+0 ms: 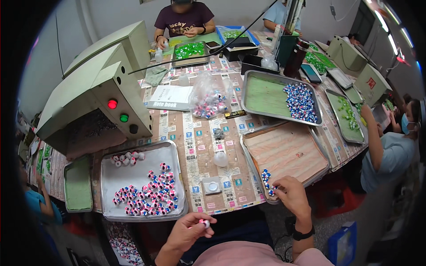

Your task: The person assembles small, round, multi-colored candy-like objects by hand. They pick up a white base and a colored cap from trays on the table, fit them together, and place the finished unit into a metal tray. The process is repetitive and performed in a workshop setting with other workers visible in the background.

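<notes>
In my left hand [181, 231], between thumb and fingers, is a small white-and-pink painted piece [204, 223], held before my body. My right hand [293, 195] reaches to the near left corner of a paper-lined metal tray [284, 146]. Its fingertips pinch at a small blue-and-white piece [272, 192], partly hidden by them. More blue-and-white pieces [266, 175] lie in a short row there. On the left, a metal tray [106, 177] holds many round pink, white and black pieces [151, 193] with blue parts, plus a few without blue [127, 158].
A grey-green machine [95, 95] with a red light stands at left. Beyond my right hand lies a tray [257, 95] of blue-and-white pieces. A white dome-shaped thing [220, 159], notebook [166, 97] and plastic bag [208, 99] are mid-table. Co-workers sit across and to the right.
</notes>
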The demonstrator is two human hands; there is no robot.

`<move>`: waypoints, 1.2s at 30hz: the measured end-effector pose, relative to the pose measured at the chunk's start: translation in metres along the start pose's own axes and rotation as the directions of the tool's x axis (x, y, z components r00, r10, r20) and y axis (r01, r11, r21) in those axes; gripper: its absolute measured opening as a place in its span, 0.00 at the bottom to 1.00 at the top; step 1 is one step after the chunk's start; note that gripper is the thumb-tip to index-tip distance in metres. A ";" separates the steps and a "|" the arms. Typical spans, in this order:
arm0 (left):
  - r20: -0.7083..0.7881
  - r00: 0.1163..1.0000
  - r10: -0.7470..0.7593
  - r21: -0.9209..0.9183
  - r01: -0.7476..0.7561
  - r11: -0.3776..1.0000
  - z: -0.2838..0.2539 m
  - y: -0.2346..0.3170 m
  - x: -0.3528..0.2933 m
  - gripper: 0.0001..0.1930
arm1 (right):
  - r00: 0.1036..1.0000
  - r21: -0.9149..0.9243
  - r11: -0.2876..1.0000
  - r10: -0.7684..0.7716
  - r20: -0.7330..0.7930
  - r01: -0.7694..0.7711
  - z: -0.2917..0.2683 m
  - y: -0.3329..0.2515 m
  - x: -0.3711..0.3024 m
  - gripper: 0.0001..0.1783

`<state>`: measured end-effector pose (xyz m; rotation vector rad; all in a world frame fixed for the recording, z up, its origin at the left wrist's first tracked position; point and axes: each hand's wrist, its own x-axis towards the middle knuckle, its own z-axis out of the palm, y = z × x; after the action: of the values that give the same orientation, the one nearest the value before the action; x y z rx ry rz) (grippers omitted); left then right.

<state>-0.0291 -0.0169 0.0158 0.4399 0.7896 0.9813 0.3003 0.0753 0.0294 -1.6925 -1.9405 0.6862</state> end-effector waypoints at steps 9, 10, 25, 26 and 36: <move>0.015 0.998 -0.059 -0.166 0.061 0.984 0.003 -0.014 0.013 0.19 | 0.997 0.527 0.850 -0.017 0.071 -0.023 0.016 -0.030 -0.003 0.09; 0.019 0.998 -0.055 -0.182 0.058 0.982 0.003 -0.014 0.014 0.19 | 0.993 0.571 0.820 -0.032 0.116 -0.041 0.021 -0.033 -0.003 0.09; -0.006 0.999 0.042 -0.301 -0.042 0.953 -0.012 -0.022 0.008 0.17 | 0.961 0.566 0.824 -0.122 0.248 -0.042 0.083 -0.097 0.028 0.10; -0.004 0.999 0.042 -0.307 -0.041 0.951 -0.012 -0.023 0.008 0.17 | 0.970 0.519 0.854 -0.150 0.192 0.030 0.087 -0.099 0.031 0.10; -0.063 0.998 0.023 -0.359 -0.044 0.932 -0.013 -0.023 0.004 0.17 | 0.913 0.109 0.908 -0.408 0.005 0.405 0.109 -0.103 0.044 0.08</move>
<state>-0.0248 -0.0252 -0.0097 0.1067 0.6359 1.1484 0.1466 0.1003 0.0136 -1.1635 -2.1428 0.6392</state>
